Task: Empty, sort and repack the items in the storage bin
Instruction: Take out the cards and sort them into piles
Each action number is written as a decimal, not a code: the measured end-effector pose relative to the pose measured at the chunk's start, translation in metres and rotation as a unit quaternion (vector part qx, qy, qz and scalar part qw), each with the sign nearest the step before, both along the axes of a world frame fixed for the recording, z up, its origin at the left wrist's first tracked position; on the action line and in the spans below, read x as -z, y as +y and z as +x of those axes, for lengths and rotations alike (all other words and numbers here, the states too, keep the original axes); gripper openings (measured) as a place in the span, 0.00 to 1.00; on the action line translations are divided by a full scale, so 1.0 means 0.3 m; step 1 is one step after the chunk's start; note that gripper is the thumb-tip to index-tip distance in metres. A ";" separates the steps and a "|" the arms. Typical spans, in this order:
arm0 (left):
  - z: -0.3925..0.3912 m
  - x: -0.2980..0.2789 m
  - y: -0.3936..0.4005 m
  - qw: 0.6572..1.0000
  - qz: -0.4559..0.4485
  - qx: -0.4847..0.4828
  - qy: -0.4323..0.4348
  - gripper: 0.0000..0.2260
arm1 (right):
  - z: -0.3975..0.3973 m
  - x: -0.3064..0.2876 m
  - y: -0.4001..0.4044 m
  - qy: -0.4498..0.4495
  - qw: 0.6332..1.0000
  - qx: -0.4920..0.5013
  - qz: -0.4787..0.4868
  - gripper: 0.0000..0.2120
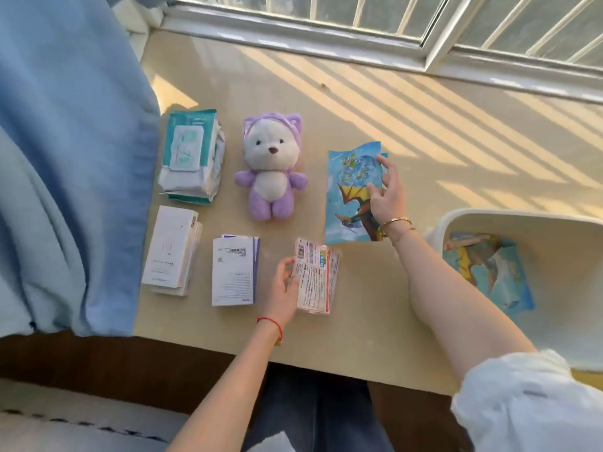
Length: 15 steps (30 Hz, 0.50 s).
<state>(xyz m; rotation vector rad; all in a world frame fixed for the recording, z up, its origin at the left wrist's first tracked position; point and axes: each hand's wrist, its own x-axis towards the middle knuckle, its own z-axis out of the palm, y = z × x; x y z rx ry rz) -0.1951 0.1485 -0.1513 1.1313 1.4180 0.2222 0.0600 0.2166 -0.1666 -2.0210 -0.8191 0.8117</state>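
On the beige sill, my right hand (386, 194) rests on a blue picture pouch (352, 190), fingers spread along its right edge. My left hand (287, 282) grips the left side of a small printed packet stack (318, 278) lying near the front. A purple and white plush bear (270, 168) lies in the middle. At the left sit a teal wet-wipes pack (191, 154), a white box (171, 252) and a white and purple box (233, 272). The white storage bin (509, 220) stands at the right with another blue pouch (489, 269) inside.
A blue curtain (71, 158) hangs over the sill's left end, touching the wipes pack and white box. A window frame (359, 37) runs along the back. The sill's front edge lies just below my left wrist, with dark flooring beneath.
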 end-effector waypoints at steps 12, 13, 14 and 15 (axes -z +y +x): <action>0.004 0.104 -0.023 0.966 0.129 0.101 0.201 0.20 | 0.040 0.174 0.034 -0.225 0.957 -0.088 -0.162 0.26; 0.003 0.104 -0.023 0.962 0.136 0.105 0.210 0.21 | 0.041 0.174 0.033 -0.244 0.950 -0.092 -0.174 0.27; 0.001 0.102 -0.022 0.959 0.146 0.112 0.217 0.22 | 0.038 0.169 0.030 -0.260 0.943 -0.093 -0.185 0.27; 0.001 0.094 -0.022 0.955 0.155 0.120 0.224 0.22 | 0.035 0.158 0.027 -0.272 0.938 -0.090 -0.194 0.27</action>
